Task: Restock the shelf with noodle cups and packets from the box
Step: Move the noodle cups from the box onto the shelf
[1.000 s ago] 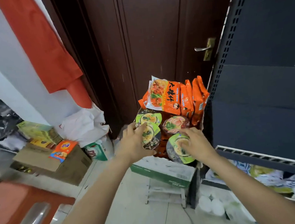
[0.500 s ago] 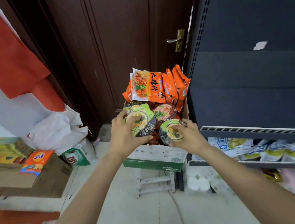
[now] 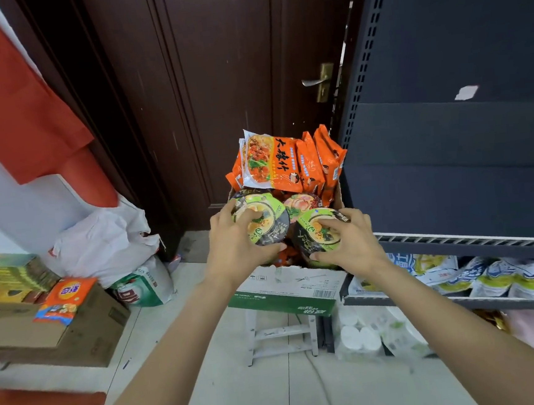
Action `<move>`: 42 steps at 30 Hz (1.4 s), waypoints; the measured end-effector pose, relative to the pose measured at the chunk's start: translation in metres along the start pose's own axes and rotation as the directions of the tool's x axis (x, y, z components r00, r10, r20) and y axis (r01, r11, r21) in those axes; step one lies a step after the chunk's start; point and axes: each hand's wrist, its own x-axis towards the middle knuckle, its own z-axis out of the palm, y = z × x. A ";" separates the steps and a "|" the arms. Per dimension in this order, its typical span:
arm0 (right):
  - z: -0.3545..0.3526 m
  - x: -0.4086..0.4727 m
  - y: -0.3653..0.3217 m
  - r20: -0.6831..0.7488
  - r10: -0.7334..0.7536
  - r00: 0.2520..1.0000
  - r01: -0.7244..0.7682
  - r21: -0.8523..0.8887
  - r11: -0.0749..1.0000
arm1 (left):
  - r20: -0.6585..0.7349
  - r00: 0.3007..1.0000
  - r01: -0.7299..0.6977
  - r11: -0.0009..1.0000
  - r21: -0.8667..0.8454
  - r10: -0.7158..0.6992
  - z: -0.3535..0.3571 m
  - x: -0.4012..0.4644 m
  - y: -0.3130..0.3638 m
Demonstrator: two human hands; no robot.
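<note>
The green-and-white box [image 3: 286, 292] sat on a white stool [image 3: 280, 336] in front of the dark brown door [image 3: 217, 93], hard against the left end of the dark shelf unit [image 3: 448, 154]. Inside it, orange noodle packets [image 3: 283, 163] stood upright along the far side; nearer lay noodle cups, one with a pink-red lid [image 3: 303, 204] between two green-lidded ones. The left hand [image 3: 234, 247] gripped a green-lidded cup [image 3: 261, 222], fingers curled over its rim, the cup raised and tilted above the box. The right hand [image 3: 350, 243] gripped a second green-lidded cup [image 3: 318, 233] just beside the first, at the box's near right corner. The shelf's lower tier [image 3: 472, 242] carried blue, white and yellow packets [image 3: 491, 274]. On the floor to the left were a brown carton [image 3: 76, 328] with an orange packet [image 3: 67, 297] lying on top, a white plastic bag [image 3: 101, 242] and a green-and-white sack [image 3: 144, 287]. A wrapped pack of white cups [image 3: 361, 336] lay under the shelf, beside the stool.
</note>
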 end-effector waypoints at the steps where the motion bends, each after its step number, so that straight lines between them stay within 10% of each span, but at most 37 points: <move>1: -0.008 -0.002 0.000 -0.038 0.002 0.999 -0.001 0.040 0.999 | -0.017 1.000 -0.004 1.000 -0.005 0.004 0.000 0.002 0.006; 21: -0.227 -0.075 0.224 -0.451 0.229 0.863 -0.161 0.184 0.970 | 0.099 0.926 -0.347 0.925 -0.156 0.364 0.133 0.049 0.317; 42: -0.382 0.026 0.550 -0.468 0.368 0.803 -0.309 0.200 0.930 | 0.178 0.906 -0.334 0.906 -0.259 0.385 0.385 0.176 0.584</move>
